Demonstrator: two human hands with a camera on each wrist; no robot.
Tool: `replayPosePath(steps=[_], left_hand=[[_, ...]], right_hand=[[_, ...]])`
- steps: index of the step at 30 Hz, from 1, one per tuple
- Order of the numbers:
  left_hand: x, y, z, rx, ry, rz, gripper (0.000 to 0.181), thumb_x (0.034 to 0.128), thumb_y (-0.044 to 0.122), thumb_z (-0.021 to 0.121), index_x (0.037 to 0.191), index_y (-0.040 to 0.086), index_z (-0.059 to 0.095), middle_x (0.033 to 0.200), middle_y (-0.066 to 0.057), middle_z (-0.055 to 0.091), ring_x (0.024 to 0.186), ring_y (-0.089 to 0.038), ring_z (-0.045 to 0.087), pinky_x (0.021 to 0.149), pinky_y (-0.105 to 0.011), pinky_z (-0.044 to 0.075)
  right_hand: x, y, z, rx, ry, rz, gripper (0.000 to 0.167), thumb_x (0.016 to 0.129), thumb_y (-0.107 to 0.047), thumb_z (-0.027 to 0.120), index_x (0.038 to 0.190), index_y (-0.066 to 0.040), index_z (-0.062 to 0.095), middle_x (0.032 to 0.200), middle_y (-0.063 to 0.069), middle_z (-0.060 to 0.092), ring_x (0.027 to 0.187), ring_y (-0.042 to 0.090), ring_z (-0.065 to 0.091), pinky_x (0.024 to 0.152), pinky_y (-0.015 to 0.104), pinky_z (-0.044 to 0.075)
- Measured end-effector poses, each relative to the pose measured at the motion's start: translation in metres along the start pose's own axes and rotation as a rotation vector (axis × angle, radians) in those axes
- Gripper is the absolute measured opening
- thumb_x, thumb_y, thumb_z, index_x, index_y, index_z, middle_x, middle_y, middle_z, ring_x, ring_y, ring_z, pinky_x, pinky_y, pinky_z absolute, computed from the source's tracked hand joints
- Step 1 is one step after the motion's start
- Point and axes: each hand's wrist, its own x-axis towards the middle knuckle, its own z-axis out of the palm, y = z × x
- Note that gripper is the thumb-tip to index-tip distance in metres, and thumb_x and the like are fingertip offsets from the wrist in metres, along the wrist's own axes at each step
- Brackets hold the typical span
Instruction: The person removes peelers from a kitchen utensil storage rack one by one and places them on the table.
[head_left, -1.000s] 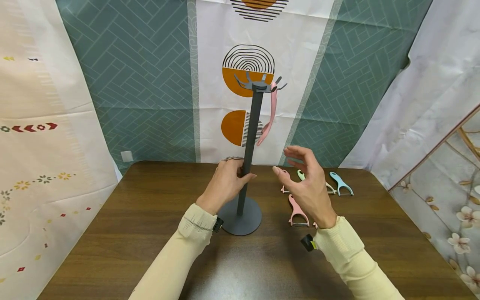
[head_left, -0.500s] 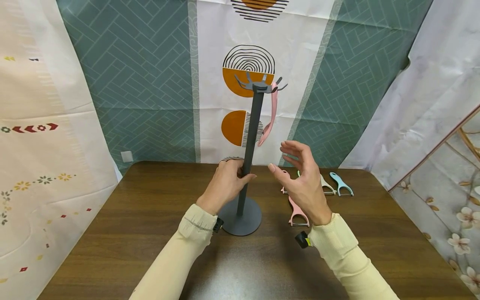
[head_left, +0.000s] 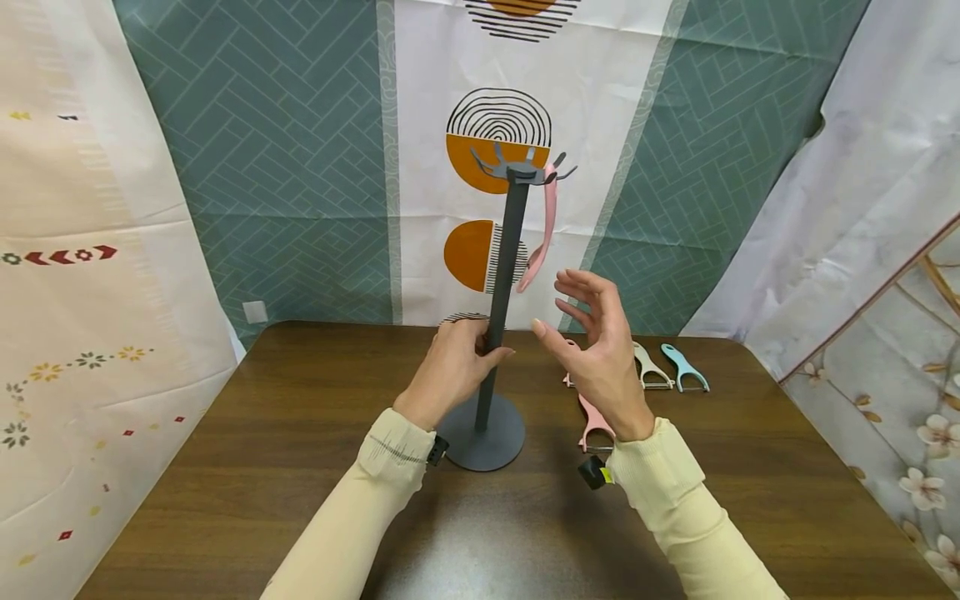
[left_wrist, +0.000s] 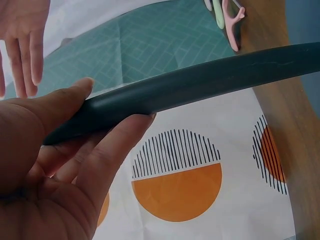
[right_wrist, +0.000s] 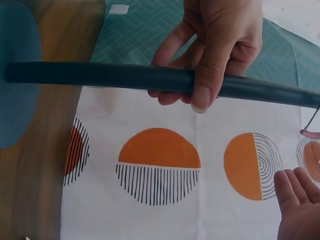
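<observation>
My left hand (head_left: 450, 362) grips the dark grey pole (head_left: 510, 250) of an upright stand, about midway up. In the left wrist view, the thumb and fingers wrap the pole (left_wrist: 200, 82). Several hooks (head_left: 522, 172) fan out at its top, and a pink peeler (head_left: 551, 208) hangs from one on the right. The round base (head_left: 483, 440) rests on the table. My right hand (head_left: 603, 358) is raised to the right of the pole, apart from it, fingers loosely bent and holding nothing. It partly hides a pink peeler (head_left: 594, 417) lying behind it.
On the brown wooden table (head_left: 300, 467), a cream peeler (head_left: 652, 367) and a light blue peeler (head_left: 679, 363) lie at the back right. A green peeler (left_wrist: 218, 14) shows in the left wrist view. Patterned cloth (head_left: 300, 167) hangs behind the table.
My right hand has moved slightly left and upward, toward the pole, uncovering the cream peeler and covering the green one. The left hand keeps its grip; the stand has not moved.
</observation>
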Motion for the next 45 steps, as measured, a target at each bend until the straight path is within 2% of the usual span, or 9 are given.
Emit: replayPosePath(steps=[11,17,23,30,38,45], left_hand=[[0.000,0.000,0.000,-0.020,-0.002,-0.003,0.016,0.0904,0.020,0.080,0.083,0.012,0.068,0.073,0.001,0.067,0.068,-0.015,0.060,0.061,-0.027,0.052],[0.000,0.000,0.000,-0.018,-0.003,-0.009,0.016,0.0908,0.020,0.079,0.083,0.012,0.068,0.073,0.001,0.067,0.069,-0.015,0.061,0.062,-0.028,0.052],[0.000,0.000,0.000,-0.011,-0.009,-0.022,0.016,0.0907,0.021,0.079,0.083,0.012,0.068,0.075,0.000,0.068,0.069,-0.014,0.062,0.062,-0.027,0.052],[0.001,0.000,0.000,-0.013,-0.003,-0.006,0.016,0.0909,0.020,0.079,0.082,0.012,0.068,0.075,0.000,0.069,0.069,-0.014,0.062,0.062,-0.028,0.053],[0.000,0.000,0.000,-0.010,-0.012,-0.007,0.015,0.0915,0.021,0.078,0.085,0.011,0.069,0.076,0.000,0.069,0.069,-0.014,0.062,0.063,-0.027,0.053],[0.000,0.000,0.000,-0.015,-0.015,-0.016,0.015,0.0917,0.021,0.078,0.086,0.011,0.069,0.076,0.000,0.069,0.070,-0.014,0.062,0.063,-0.027,0.053]], right_hand=[[0.007,-0.001,0.006,0.015,-0.005,-0.039,0.069,0.087,-0.004,0.078,0.147,-0.008,0.043,0.150,0.006,0.048,0.139,0.025,0.050,0.116,0.032,0.044],[0.011,-0.002,0.008,0.018,0.005,-0.066,0.071,0.085,-0.002,0.079,0.146,-0.006,0.043,0.149,0.008,0.047,0.137,0.019,0.051,0.115,0.031,0.044],[0.015,-0.003,0.010,0.034,0.016,-0.086,0.071,0.084,-0.001,0.080,0.146,-0.006,0.044,0.149,0.010,0.047,0.136,0.018,0.051,0.116,0.032,0.044],[0.019,-0.005,0.013,0.051,0.027,-0.090,0.074,0.083,0.000,0.080,0.146,-0.005,0.043,0.146,0.001,0.048,0.135,0.018,0.051,0.116,0.032,0.044],[0.023,-0.007,0.016,0.084,0.025,-0.099,0.074,0.082,0.003,0.080,0.145,-0.005,0.042,0.147,0.011,0.046,0.135,0.022,0.050,0.117,0.032,0.043],[0.028,-0.009,0.020,0.104,0.016,-0.113,0.074,0.082,0.005,0.080,0.145,-0.005,0.043,0.142,0.008,0.049,0.134,0.022,0.051,0.118,0.036,0.042]])
